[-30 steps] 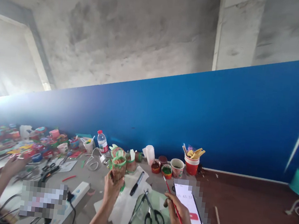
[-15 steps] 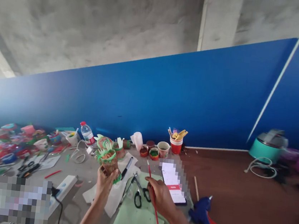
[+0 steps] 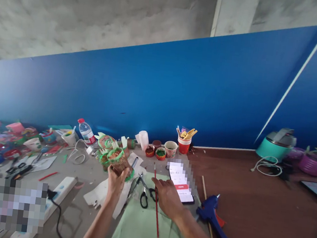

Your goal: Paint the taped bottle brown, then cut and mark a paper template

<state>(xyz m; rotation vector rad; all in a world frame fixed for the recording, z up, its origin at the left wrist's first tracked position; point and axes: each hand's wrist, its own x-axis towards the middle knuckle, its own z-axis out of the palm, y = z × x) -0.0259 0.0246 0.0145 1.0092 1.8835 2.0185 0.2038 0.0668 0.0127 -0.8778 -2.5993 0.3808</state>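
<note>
My left hand (image 3: 116, 179) is closed round a brown cup (image 3: 119, 163) with ragged green trim at its rim and base. The cup leans to the left, and brown filling shows in its mouth. Behind it stand similar green-trimmed cups (image 3: 106, 140). A thin red paintbrush (image 3: 156, 218) is gripped in my right hand (image 3: 169, 198), bristle end pointing away from me. Beneath the brush lie black-handled scissors (image 3: 144, 199) on a pale green sheet (image 3: 137, 231). Two small paint tubs, a dark red one (image 3: 149, 152) and a green one (image 3: 160, 155), stand beyond my right hand.
A lit phone (image 3: 181, 192) lies right of my right hand, with a blue glue gun (image 3: 215, 225) beyond it. A water bottle (image 3: 86, 131), a power strip (image 3: 59, 199) and colourful clutter (image 3: 3, 143) occupy the left. A red cup of sticks (image 3: 184, 145) stands near the blue partition (image 3: 150, 91).
The view has shifted slightly. The held cup is a little farther right and back, and the paintbrush is more upright. Another person's hand at the far left has gone from view.
</note>
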